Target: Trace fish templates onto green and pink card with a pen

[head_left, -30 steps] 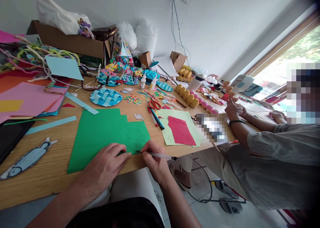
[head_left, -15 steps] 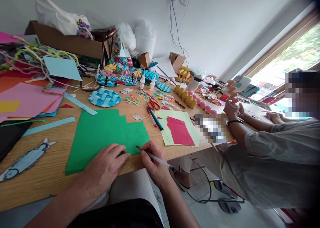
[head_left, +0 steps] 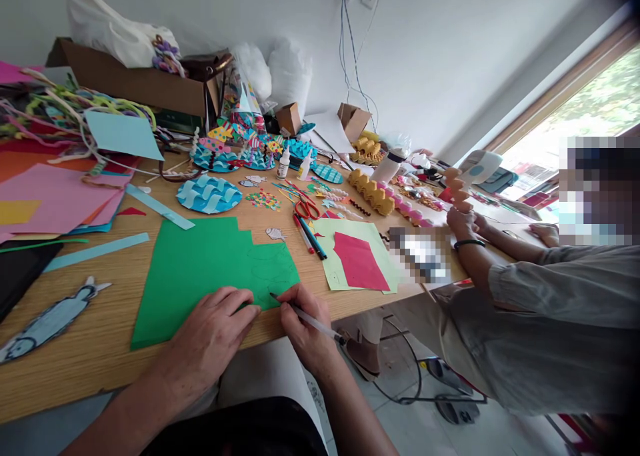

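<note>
A sheet of green paper [head_left: 195, 269] with a stepped upper edge lies at the table's front edge. Faint pencil-like outlines show on its right part. My left hand [head_left: 215, 329] rests on the lower edge of the sheet, palm down, fingers loosely stretched out. In my right hand [head_left: 307, 326] is a pen [head_left: 315, 323] with a clear barrel, gripped between thumb and fingers, its dark tip at the paper's lower right. Right of the sheet lies a red paper piece [head_left: 363, 263] on pale green paper [head_left: 327, 243].
Red scissors [head_left: 306, 209] and markers [head_left: 311, 236] lie beyond the green sheet. A woven blue paper disc [head_left: 209, 195] and glue bottles [head_left: 283, 164] stand farther back. On the left are a paper fish [head_left: 53, 319] and coloured sheets [head_left: 60, 196]. A co-worker [head_left: 545, 296] holds a wavy strip at right.
My right hand and the pen tip have shifted slightly left on the green paper. My left hand stays in place. The co-worker's hands and wavy strip have moved a little.
</note>
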The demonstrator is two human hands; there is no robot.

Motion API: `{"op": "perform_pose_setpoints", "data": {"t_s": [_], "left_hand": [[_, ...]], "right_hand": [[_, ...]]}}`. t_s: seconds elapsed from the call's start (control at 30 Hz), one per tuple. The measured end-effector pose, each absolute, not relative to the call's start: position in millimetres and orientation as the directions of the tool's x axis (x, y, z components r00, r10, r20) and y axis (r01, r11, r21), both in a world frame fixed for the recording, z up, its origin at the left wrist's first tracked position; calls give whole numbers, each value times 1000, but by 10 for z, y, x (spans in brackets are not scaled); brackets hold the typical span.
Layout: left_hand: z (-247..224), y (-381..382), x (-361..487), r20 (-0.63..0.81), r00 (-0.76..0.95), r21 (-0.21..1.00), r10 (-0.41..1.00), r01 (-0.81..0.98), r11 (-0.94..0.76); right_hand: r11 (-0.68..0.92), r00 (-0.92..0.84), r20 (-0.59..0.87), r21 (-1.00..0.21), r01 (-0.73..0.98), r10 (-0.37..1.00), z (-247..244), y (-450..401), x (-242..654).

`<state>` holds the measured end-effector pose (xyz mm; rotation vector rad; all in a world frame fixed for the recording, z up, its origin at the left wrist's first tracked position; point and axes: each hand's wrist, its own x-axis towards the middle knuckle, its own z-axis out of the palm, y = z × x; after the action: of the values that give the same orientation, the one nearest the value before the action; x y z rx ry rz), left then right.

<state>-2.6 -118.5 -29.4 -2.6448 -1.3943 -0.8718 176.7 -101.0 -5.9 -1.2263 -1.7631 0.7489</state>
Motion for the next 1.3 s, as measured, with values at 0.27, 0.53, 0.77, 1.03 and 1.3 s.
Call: {"op": "perform_pose_setpoints", "data": {"t_s": [0.27,0.53,0.77,1.03,1.3], "left_hand": [[-292,-1171,-25,495,430,254,755,759,-599],[-282,-1173,-32,489,438,269,754,747,-608],[-290,-1178,-34,492,437,268,753,746,-609],[-279,-1181,-30,485,435,272,759,750,-603],[-268,-1180,-31,483,433,264,761,756,-599]], "right_hand": [[325,-169,279,-847,421,945,-48,-1007,1757],[352,-182,303,-832,428,936,-48,-1018,1748],[370,-195,315,-820,437,929,-42,-1016,1745],[372,-189,321,-816,443,928,-59,-1006,1741],[370,-187,320,-811,452,929,-50,-1005,1743]]}}
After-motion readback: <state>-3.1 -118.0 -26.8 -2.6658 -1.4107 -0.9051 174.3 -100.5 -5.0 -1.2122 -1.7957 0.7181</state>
